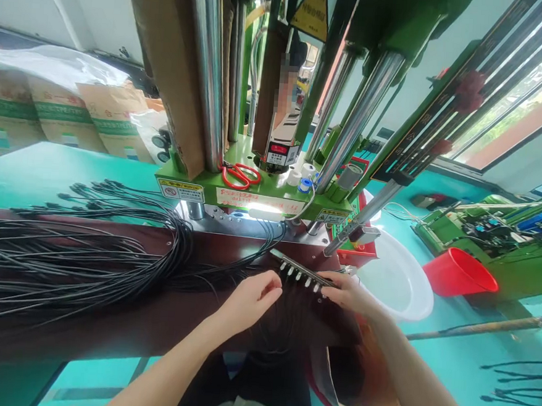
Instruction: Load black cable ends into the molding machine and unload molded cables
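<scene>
Right of centre in the frame, the right hand (349,294) pinches the right end of a dark bar (302,269) set with a row of pale connectors, its fingers and thumb narrowly parted around it. Near the bar's left end, the left hand (254,298) is curled with thumb and fingertips close together; whether it holds anything cannot be told.

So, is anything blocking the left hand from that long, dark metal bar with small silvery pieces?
Nothing visible: the left hand is close beside the long, dark metal bar, whose right end the right hand touches. Thin black cables lie mostly off to the left.
</scene>
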A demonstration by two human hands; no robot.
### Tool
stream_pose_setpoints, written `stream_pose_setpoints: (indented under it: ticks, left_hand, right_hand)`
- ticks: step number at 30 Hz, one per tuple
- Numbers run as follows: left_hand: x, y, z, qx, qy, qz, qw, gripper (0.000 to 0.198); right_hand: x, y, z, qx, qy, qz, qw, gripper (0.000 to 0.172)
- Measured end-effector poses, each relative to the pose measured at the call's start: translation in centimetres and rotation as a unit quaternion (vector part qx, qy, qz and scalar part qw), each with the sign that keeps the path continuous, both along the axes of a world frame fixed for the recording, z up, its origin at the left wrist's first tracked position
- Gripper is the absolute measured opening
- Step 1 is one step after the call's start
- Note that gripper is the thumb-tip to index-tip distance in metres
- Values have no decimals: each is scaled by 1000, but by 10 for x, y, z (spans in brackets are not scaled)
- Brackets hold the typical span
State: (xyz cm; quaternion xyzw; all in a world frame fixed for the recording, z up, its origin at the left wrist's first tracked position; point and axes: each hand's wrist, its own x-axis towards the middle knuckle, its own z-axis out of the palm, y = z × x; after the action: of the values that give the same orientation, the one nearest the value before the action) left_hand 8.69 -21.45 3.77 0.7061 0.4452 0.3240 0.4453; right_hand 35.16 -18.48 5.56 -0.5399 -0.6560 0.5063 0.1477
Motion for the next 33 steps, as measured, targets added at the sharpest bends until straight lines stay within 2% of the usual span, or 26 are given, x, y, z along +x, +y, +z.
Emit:
stream_pose_setpoints:
  ticks: [2, 5, 7, 10, 15, 20, 23, 28, 33]
  left_hand:
    - [-5, -5, 3, 14, 17, -5, 1000, 16]
    - [-17, -7, 7, 28, 36, 4, 999, 18]
    - [-28, -5, 9, 38, 47, 17, 998, 20]
    - [-50, 5, 9, 57, 57, 47, 996, 21]
    - [-77, 37, 5, 78, 99, 101, 987, 22]
    - [-76, 83, -11, 94, 211, 101, 968, 20]
    - [-75, 104, -26, 72, 240, 112, 962, 18]
    - [-79, 110, -42, 53, 242, 107, 963, 22]
    - [-80, 106, -41, 49, 263, 97, 959, 21]
  right_hand:
    - [-10, 26, 0, 27, -76, 51, 995, 36]
    - [-34, 67, -4, 141, -179, 147, 962, 29]
    - [-51, 89, -8, 217, -198, 181, 938, 24]
    - [-72, 106, -18, 272, -192, 189, 924, 24]
    - [-80, 98, -39, 345, -195, 138, 908, 19]
    - [-76, 81, -49, 402, -197, 81, 891, 13]
    - [-76, 78, -50, 423, -207, 49, 881, 17]
    - [-77, 81, -52, 440, -221, 10, 870, 30]
    - [-77, 83, -54, 438, -204, 0, 875, 30]
